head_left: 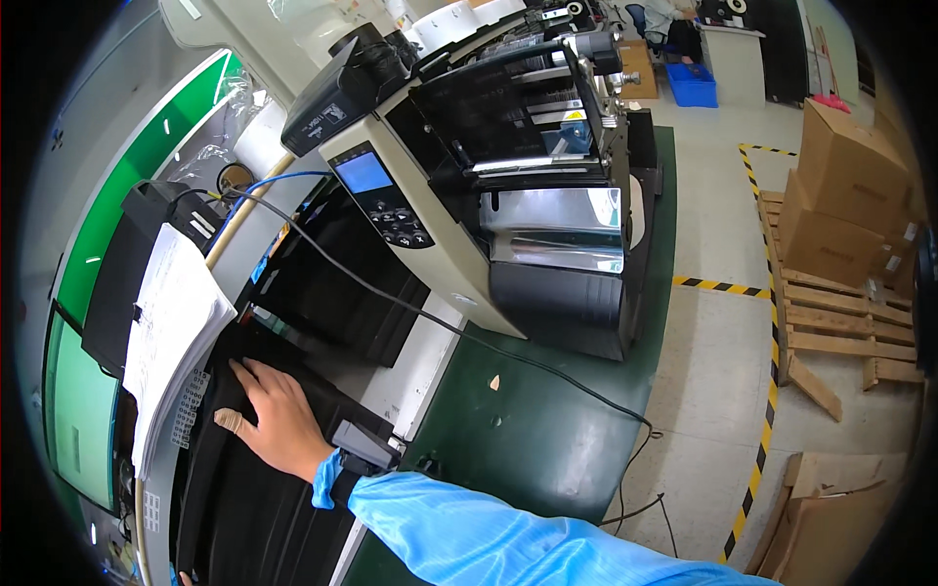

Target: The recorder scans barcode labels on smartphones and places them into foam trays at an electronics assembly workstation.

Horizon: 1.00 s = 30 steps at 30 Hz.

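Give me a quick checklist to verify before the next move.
1. Right hand free of any grip: ok; spread over the black ribbed object.
2. Left hand placement: cannot tell; only what seems a fingertip shows at the lower edge.
3. Screen on the printer lit: ok.
4. Printer covered up: not ok; metal parts are exposed.
5. Green bench clear of cables: not ok; a dark cable crosses it.

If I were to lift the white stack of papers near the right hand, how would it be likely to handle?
The stack of papers would probably flex, since its sheets visibly curve. Its right-hand edges may fan out, as what looks like a black clip sits at the left. Rolling seems unlikely, given its flat shape.
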Motion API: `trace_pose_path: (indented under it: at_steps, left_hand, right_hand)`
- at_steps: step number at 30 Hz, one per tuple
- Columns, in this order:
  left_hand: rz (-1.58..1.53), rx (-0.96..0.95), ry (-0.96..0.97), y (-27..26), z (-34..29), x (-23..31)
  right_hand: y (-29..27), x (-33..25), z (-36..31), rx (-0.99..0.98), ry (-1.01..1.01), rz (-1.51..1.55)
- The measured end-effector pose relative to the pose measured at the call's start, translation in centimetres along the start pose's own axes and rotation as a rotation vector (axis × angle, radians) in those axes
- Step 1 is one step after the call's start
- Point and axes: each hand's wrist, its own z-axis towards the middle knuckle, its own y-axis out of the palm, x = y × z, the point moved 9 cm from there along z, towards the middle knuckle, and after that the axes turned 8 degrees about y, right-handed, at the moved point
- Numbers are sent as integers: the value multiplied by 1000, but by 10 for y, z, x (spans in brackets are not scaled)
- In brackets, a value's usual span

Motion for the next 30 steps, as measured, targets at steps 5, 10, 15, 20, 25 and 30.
trace_pose_path:
  at_steps: [5,10,15,20,25,30]
  left_hand:
    - [116,23,81,-11,18,-7]
    - [177,37,291,-37,42,-12]
    - [185,53,175,-12,13,-18]
    - [-181,-121,82,-7,13,-9]
    - [-44,-261,33,9,32,-23]
    - [-228,-309,-38,-3,21,-31]
  right_hand:
    - [-7,-6,-9,133,2,-63]
    - [-17,-20,4,13,-10,-38]
    - [-23,2,30,-227,52,-35]
    - [-1,-12,41,-477,160,168]
    - [-8,2,49,-510,86,21]
    - [1,-11,36,-574,67,55]
